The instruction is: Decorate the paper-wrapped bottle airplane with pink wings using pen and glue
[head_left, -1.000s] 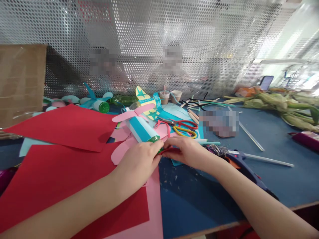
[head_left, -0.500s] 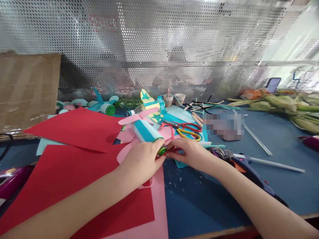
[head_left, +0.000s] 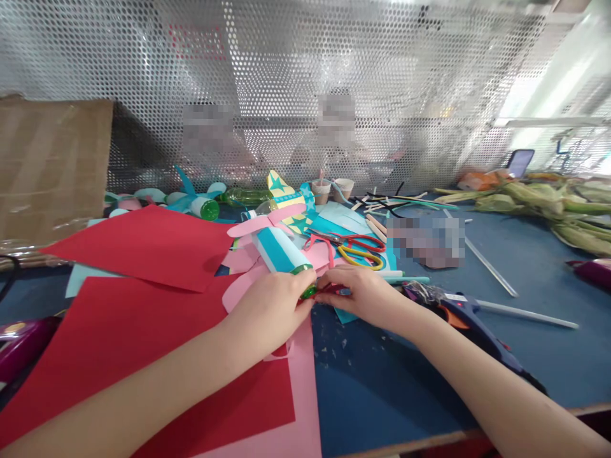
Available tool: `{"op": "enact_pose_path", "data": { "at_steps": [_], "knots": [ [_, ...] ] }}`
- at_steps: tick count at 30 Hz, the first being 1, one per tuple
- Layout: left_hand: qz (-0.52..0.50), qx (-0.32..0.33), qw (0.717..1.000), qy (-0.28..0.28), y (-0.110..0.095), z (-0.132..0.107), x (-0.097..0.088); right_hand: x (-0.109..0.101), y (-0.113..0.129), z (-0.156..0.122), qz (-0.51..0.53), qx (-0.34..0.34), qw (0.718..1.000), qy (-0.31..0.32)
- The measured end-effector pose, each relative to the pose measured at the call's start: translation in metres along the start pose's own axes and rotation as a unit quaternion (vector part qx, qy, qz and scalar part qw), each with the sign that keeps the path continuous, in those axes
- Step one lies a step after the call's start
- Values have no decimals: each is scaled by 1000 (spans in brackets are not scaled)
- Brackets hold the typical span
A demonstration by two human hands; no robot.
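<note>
Left hand (head_left: 272, 305) grips the green cap end (head_left: 308, 291) of the paper-wrapped bottle (head_left: 279, 251); bottle's long axis runs from the cap toward 11 o'clock. Right hand (head_left: 365, 294) pinches a small red paper piece (head_left: 331, 289) against the cap from 3 o'clock. Both hands equally near. Scissors (head_left: 356, 248) lie at 1 o'clock, glue gun (head_left: 470, 315) at 3 o'clock, red sheets (head_left: 143, 248) at 9 o'clock, none obstructing
</note>
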State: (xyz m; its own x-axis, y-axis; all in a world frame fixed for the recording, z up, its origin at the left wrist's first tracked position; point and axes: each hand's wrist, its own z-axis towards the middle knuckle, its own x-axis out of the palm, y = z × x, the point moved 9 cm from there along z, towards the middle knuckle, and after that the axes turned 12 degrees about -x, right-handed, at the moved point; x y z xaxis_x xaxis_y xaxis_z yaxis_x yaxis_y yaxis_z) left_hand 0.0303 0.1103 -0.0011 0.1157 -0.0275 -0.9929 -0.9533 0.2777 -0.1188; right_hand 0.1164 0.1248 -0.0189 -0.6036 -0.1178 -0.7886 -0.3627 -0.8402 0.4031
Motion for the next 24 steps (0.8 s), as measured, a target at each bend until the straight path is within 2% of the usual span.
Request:
{"op": "enact_pose_path", "data": {
  "at_steps": [5, 24],
  "knots": [
    [1, 3, 1000, 7, 2, 1, 1, 1, -4, -2, -11, 17, 1000, 8],
    [15, 5, 1000, 25, 4, 3, 4, 2, 2, 1, -4, -1, 1000, -3]
  ]
}}
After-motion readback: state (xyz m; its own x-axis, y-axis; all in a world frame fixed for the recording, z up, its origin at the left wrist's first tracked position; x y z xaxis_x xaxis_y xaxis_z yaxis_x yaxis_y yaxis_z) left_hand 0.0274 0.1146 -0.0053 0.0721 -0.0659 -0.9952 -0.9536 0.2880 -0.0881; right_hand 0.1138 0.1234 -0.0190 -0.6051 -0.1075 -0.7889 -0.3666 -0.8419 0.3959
